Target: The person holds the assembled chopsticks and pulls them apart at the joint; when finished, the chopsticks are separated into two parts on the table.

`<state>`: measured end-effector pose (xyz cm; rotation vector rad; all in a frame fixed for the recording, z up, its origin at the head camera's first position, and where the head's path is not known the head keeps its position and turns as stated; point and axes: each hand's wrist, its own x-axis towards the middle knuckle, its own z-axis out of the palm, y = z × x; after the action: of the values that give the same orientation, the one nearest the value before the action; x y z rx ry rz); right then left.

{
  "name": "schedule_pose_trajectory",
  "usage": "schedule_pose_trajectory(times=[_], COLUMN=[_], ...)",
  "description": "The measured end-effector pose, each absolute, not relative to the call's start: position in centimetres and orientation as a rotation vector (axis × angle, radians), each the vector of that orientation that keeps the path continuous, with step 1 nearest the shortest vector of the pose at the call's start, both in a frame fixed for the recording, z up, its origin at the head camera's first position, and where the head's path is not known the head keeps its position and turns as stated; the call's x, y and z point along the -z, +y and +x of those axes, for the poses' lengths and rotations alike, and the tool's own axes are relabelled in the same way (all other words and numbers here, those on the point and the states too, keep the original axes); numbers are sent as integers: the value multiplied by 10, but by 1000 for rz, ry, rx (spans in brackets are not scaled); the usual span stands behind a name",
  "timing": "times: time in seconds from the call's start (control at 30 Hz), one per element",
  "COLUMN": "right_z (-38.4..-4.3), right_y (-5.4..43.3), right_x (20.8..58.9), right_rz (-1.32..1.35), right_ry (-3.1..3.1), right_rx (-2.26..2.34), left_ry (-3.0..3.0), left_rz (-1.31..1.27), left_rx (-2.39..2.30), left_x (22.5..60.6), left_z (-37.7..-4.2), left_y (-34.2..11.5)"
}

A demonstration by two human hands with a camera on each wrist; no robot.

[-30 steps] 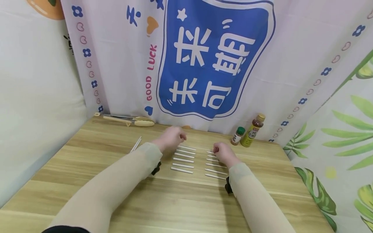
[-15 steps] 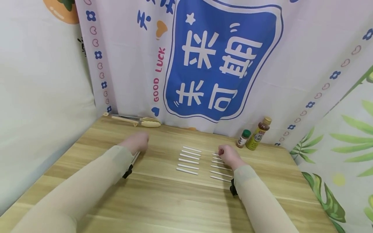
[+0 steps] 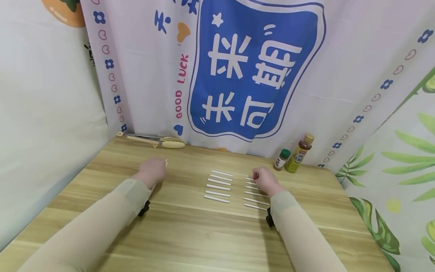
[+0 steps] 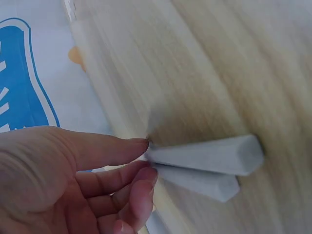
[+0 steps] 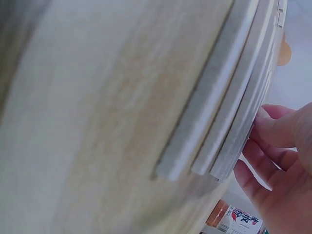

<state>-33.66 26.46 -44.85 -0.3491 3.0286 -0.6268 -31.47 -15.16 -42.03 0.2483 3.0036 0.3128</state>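
My left hand is at two loose white sticks left of the rows. In the left wrist view they lie side by side, faceted ends towards the camera, and thumb and fingertips pinch at their far end. In the head view the hand covers most of them. My right hand is at the far end of the right row of white sticks. Its thumb and forefinger pinch at the farthest sticks in the right wrist view, the exact grip partly hidden. Left of it lies another row of parallel white sticks.
Behind my right hand stand a green-capped spice jar and a gold-capped sauce bottle. Tongs lie along the back left edge of the wooden table. A printed curtain hangs right behind the table.
My left hand has left the far end of the left row, swung left, and come down to pinch at the loose sticks. My right hand stays at its row. The head view has shifted slightly.
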Motion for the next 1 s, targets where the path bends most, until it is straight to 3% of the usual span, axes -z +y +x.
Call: schedule_pose_trajectory(times=[0.4, 0.67, 1.0], right_z=[-336, -335, -335], right_y=[263, 263, 266], right_x=[447, 443, 443], right_rz=[-366, -387, -389], right_ry=[3026, 3028, 3022], right_rx=[624, 580, 596], left_ry=[2866, 2842, 2734], left_rz=[260, 475, 699], left_rx=[-497, -893, -955], left_x=[418, 407, 398], left_z=[-310, -305, -290], left_y=[-145, -104, -49])
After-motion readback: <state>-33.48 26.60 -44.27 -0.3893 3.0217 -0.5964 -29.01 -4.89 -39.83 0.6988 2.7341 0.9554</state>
